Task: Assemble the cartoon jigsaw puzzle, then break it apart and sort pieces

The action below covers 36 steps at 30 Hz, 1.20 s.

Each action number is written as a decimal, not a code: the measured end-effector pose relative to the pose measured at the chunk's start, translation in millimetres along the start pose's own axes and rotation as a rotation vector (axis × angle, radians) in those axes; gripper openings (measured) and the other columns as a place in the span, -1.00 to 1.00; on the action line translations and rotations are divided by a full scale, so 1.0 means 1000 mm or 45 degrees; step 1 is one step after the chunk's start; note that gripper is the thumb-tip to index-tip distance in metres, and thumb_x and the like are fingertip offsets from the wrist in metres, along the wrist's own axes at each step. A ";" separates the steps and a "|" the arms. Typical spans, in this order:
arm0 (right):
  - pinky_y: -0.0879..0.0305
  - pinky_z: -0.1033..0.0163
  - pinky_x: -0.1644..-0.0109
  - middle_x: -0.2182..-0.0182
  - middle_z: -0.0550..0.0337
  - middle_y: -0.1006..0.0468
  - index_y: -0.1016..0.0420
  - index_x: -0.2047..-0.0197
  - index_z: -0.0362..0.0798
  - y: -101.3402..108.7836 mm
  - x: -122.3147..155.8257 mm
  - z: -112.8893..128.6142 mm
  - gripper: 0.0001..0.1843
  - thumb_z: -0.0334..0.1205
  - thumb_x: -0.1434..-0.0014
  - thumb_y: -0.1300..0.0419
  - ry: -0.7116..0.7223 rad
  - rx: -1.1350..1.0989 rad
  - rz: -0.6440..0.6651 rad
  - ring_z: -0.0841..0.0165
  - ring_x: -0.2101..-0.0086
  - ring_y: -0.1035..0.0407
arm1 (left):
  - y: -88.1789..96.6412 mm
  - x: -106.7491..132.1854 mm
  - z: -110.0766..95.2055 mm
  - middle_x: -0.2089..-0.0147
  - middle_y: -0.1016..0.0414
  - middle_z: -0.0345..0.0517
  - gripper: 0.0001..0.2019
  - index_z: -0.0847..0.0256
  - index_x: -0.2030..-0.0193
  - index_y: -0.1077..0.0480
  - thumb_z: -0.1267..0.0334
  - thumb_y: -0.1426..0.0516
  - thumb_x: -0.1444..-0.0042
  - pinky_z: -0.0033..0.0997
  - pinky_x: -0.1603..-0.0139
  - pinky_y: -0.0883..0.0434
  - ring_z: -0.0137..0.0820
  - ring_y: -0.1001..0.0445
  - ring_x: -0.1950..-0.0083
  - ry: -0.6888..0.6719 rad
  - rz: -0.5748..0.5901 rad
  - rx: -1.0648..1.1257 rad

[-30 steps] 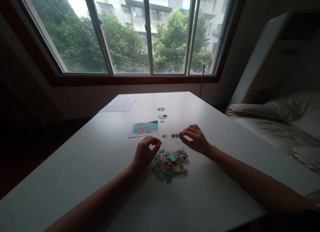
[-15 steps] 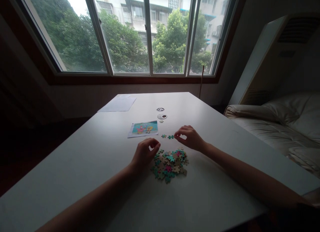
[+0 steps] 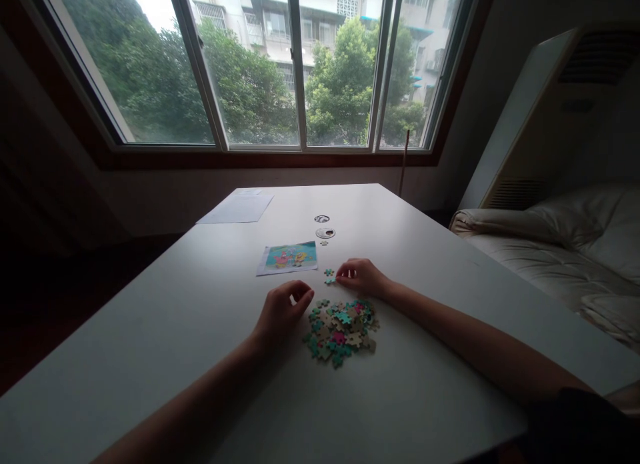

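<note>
My right hand [image 3: 363, 277] pinches the edge of a teal jigsaw puzzle piece [image 3: 330, 281] at its fingertips. Just beyond lies another puzzle piece [image 3: 329, 272], close to the held one; whether the two touch I cannot tell. At the left edge of a loose pile of puzzle pieces [image 3: 340, 334], my left hand [image 3: 284, 311] is curled, thumb and forefinger together. Anything between those fingers is too small or hidden to see. The pile mixes teal, pink and plain brown pieces. A cartoon picture sheet [image 3: 291, 257] lies beyond my left hand.
Two round discs [image 3: 325, 233] and a single puzzle piece [image 3: 324, 243] lie farther up the white table [image 3: 425, 357]. A paper sheet [image 3: 235, 207] rests at the far left corner. A pale sofa [image 3: 540, 244] stands right of the table.
My right hand has moved left and nearer to me, bringing the teal piece below the loose one. My left hand has drawn slightly left, away from the pile.
</note>
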State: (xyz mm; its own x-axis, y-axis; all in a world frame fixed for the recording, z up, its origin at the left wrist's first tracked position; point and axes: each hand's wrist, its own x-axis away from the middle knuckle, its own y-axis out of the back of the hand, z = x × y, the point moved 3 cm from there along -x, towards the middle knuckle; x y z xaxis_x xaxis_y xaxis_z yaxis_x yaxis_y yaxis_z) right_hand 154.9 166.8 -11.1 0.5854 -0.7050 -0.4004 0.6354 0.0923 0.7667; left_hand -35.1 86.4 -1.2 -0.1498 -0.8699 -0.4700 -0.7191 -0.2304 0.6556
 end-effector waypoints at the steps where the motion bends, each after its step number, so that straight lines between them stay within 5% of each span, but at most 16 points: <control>1: -0.22 0.40 0.40 0.52 0.25 -0.42 -0.51 0.41 -0.09 0.000 0.000 0.000 -0.92 -0.32 0.01 -0.19 0.003 0.004 -0.006 0.53 0.53 -0.25 | 0.000 0.000 0.000 0.54 -0.43 -0.25 -0.86 0.23 0.48 -0.40 0.27 -0.08 -0.03 -0.53 0.53 -0.24 -0.49 -0.30 0.54 0.002 0.006 0.003; 10: -0.25 0.38 0.36 0.47 0.20 -0.45 -0.51 0.34 -0.10 0.007 0.004 0.000 -0.87 -0.33 -0.02 -0.15 0.003 0.002 0.021 0.51 0.49 -0.30 | -0.001 0.001 -0.003 0.54 -0.41 -0.25 -0.85 0.23 0.48 -0.39 0.25 -0.07 -0.03 -0.53 0.51 -0.23 -0.49 -0.27 0.53 0.026 0.035 0.015; 18: -0.28 0.39 0.37 0.39 0.17 -0.46 -0.49 0.19 -0.05 0.042 0.034 0.004 -0.78 -0.21 -0.08 -0.13 -0.004 -0.123 0.446 0.48 0.43 -0.34 | -0.002 -0.002 -0.004 0.52 -0.42 -0.23 -0.84 0.24 0.48 -0.39 0.25 -0.06 -0.03 -0.52 0.49 -0.23 -0.48 -0.27 0.52 0.042 0.073 0.019; 26: -0.26 0.38 0.29 0.35 0.14 -0.38 -0.47 0.21 -0.07 0.044 0.040 0.007 -0.73 -0.11 -0.05 -0.17 -0.084 -0.131 0.535 0.47 0.38 -0.29 | -0.001 -0.005 -0.004 0.54 -0.40 -0.24 -0.83 0.25 0.49 -0.40 0.28 -0.05 -0.03 -0.53 0.47 -0.23 -0.49 -0.26 0.52 0.045 0.110 0.020; 32: -0.23 0.40 0.40 0.43 0.20 -0.38 -0.41 0.35 -0.12 0.042 0.039 0.007 -0.80 -0.18 0.02 -0.23 -0.138 -0.167 0.469 0.49 0.45 -0.25 | -0.001 -0.004 -0.004 0.52 -0.39 -0.22 -0.85 0.26 0.46 -0.40 0.31 -0.05 -0.04 -0.52 0.43 -0.23 -0.49 -0.28 0.49 -0.030 0.140 0.062; 36: -0.26 0.39 0.38 0.46 0.21 -0.38 -0.39 0.40 -0.12 0.041 0.039 0.028 -0.90 -0.25 -0.06 -0.17 0.083 -0.175 0.124 0.50 0.46 -0.27 | -0.002 0.000 -0.016 0.50 -0.39 -0.18 -0.85 0.27 0.45 -0.39 0.31 -0.06 -0.06 -0.50 0.38 -0.25 -0.47 -0.30 0.45 -0.122 0.142 0.103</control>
State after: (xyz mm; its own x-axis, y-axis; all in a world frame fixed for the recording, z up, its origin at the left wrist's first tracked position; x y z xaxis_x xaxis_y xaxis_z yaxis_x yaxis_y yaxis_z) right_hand 189.4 123.7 18.4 0.6764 -0.6412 -0.3626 0.6341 0.2564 0.7295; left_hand -23.1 80.2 7.0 -0.2927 -0.8416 -0.4539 -0.7462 -0.0958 0.6588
